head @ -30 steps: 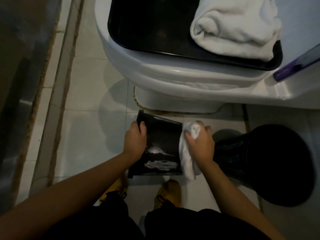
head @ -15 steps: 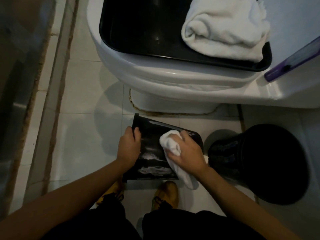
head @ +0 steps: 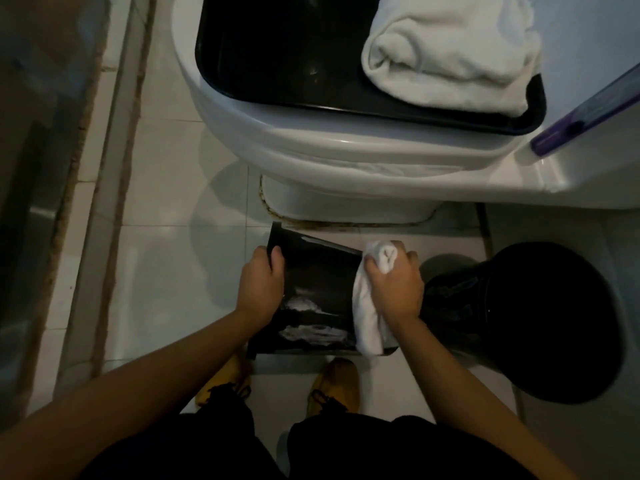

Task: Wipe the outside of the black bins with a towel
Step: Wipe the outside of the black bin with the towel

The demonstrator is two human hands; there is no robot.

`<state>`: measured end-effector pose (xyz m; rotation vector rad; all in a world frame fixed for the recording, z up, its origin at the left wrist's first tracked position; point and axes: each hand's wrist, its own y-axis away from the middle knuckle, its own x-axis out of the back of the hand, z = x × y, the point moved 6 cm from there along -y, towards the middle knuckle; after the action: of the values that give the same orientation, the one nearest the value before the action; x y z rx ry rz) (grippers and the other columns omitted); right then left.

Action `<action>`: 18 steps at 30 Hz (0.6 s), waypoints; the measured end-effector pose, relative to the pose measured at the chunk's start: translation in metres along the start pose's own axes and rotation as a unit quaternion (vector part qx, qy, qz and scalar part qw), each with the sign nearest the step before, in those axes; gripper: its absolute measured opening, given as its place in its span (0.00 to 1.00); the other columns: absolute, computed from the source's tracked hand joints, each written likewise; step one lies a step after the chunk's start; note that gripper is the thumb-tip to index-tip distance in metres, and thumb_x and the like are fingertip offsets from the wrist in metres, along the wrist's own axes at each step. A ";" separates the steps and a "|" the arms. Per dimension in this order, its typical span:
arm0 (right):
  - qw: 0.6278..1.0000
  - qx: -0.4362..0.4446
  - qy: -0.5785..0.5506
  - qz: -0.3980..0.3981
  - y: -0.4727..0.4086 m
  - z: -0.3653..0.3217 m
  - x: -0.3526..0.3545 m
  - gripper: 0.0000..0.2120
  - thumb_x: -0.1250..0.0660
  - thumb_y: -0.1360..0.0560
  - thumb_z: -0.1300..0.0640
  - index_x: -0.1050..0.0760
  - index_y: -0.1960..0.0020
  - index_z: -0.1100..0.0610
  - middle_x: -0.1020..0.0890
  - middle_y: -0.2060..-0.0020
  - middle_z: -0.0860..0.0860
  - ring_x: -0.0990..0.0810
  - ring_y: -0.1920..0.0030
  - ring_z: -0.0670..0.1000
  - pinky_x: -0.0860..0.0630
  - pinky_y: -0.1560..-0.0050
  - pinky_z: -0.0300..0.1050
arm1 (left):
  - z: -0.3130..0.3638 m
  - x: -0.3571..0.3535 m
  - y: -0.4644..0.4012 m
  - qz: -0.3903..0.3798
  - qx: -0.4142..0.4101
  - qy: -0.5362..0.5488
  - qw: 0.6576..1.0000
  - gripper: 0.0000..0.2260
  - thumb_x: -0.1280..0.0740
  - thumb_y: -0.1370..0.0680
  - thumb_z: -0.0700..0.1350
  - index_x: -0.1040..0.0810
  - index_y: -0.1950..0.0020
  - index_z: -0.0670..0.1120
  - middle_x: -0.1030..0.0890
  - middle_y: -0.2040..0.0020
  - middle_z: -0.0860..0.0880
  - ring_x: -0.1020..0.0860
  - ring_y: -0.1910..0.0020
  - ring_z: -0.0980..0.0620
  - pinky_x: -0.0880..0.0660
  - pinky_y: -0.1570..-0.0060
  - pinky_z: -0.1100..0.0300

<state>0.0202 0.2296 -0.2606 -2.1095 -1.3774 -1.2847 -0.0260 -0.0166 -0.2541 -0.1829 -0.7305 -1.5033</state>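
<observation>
Left hand: the left hand [head: 260,287] grips the rim end of a glossy black plastic bin [head: 317,296] lying on its side, thumb curled over the rim edge and the other fingers out of sight behind it.
Right hand: the right hand [head: 396,282] is closed around a small bunched white cloth towel [head: 372,299] and presses it against the bin's outer wall at the end farthest from the left hand; a tail of towel hangs down below the wrist.
Bin being wiped: held between the two hands, above the white tiled floor [head: 166,265]; pale smears show on its shiny side, below and between the hands.
Second bin: a round black plastic bin [head: 540,320] sits just to the right of the right hand, touching or nearly touching the held bin; the contact is too dark to tell.
Beyond the hands: a white ceramic toilet [head: 311,147] carries a black rectangular tray [head: 277,53] with a folded white bath towel [head: 450,53] lying on its right part.
Far right of the right hand: a purple translucent strip [head: 588,109] slants across the toilet's edge; what it is cannot be told.
Below the hands: two yellow shoes [head: 334,384] on the tiles, and dark trousers [head: 346,448].
</observation>
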 end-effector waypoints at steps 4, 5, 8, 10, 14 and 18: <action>1.000 0.025 -0.008 -0.002 0.018 0.003 0.005 0.18 0.33 0.24 0.44 0.30 0.37 0.49 0.26 0.46 0.51 0.23 0.49 0.53 0.26 0.51 0.46 | -0.011 0.001 0.018 -0.052 0.039 0.050 0.997 0.16 0.46 0.16 0.49 0.26 0.53 0.40 0.22 0.60 0.42 0.21 0.59 0.46 0.23 0.60 0.52; 0.999 0.030 -0.017 -0.006 0.026 0.007 0.008 0.18 0.33 0.24 0.44 0.30 0.38 0.49 0.26 0.46 0.50 0.23 0.49 0.52 0.28 0.51 0.44 | -0.016 0.001 0.024 -0.073 0.062 0.073 0.993 0.15 0.46 0.16 0.49 0.25 0.53 0.42 0.21 0.59 0.42 0.20 0.58 0.46 0.23 0.59 0.54; 0.998 0.058 0.005 -0.019 0.044 0.018 0.009 0.21 0.36 0.25 0.39 0.29 0.37 0.49 0.26 0.45 0.48 0.23 0.48 0.50 0.26 0.49 0.44 | -0.021 0.001 0.022 -0.125 0.144 0.116 0.975 0.13 0.44 0.18 0.52 0.24 0.53 0.47 0.19 0.56 0.44 0.20 0.57 0.48 0.25 0.61 0.58; 0.996 0.074 0.011 -0.046 0.050 0.020 0.009 0.23 0.38 0.27 0.37 0.28 0.37 0.49 0.27 0.45 0.48 0.23 0.48 0.50 0.26 0.47 0.44 | -0.019 -0.003 0.011 -0.153 0.212 0.151 0.953 0.15 0.43 0.19 0.57 0.24 0.50 0.47 0.19 0.55 0.44 0.20 0.56 0.48 0.26 0.63 0.59; 0.996 0.077 -0.017 -0.030 0.052 0.017 0.029 0.19 0.32 0.25 0.45 0.26 0.38 0.51 0.27 0.45 0.47 0.24 0.48 0.47 0.30 0.48 0.39 | -0.009 -0.013 0.006 -0.158 0.234 0.173 0.944 0.17 0.42 0.18 0.54 0.23 0.49 0.41 0.19 0.56 0.42 0.20 0.57 0.46 0.25 0.63 0.57; 0.994 0.061 -0.084 0.043 0.041 0.005 0.059 0.17 0.28 0.25 0.50 0.26 0.39 0.53 0.26 0.46 0.47 0.26 0.48 0.44 0.34 0.48 0.29 | -0.006 -0.013 0.009 -0.135 0.139 0.155 0.969 0.16 0.43 0.17 0.52 0.22 0.46 0.42 0.18 0.53 0.44 0.18 0.53 0.48 0.21 0.52 0.54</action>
<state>0.0657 0.2458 -0.2072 -2.2082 -1.3757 -0.9825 -0.0144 -0.0083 -0.2630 0.3700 -0.7223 -1.6174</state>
